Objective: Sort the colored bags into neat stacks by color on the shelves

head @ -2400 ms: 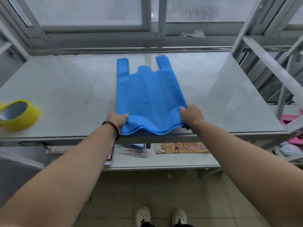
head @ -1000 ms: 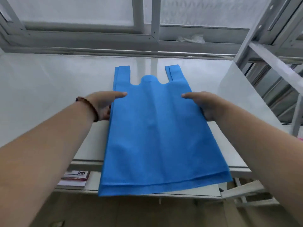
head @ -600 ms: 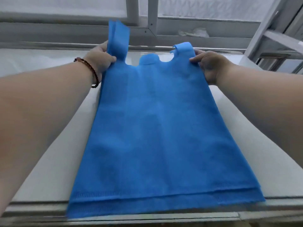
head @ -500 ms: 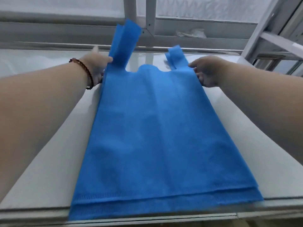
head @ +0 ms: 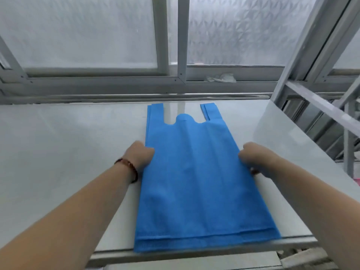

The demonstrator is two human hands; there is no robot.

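While both hands bracket it at mid-length, the stack of blue bags (head: 196, 182) lies flat on the pale grey shelf (head: 68, 152), its two handle loops pointing away from the hands toward the window and its bottom hems just reaching the shelf's near metal edge. At least two layers show at that hem, one slightly offset from the other. The left hand (head: 139, 155) sits against the stack's left edge with its fingers curled in at the fabric; whether they pinch the edge or merely press against it cannot be told. A dark beaded bracelet (head: 128, 168) circles that wrist. The right hand (head: 253, 156) meets the right edge in the same manner, knuckles up and fingers bent onto the blue cloth, its grip equally unclear. Beyond the hands, past the handles, runs a grey window frame (head: 169, 55) with frosted glass, and a crumpled bit of white material (head: 222, 77) rests on its ledge. Off to the right of the right hand rise the slanted metal struts (head: 319, 106) of the shelving.
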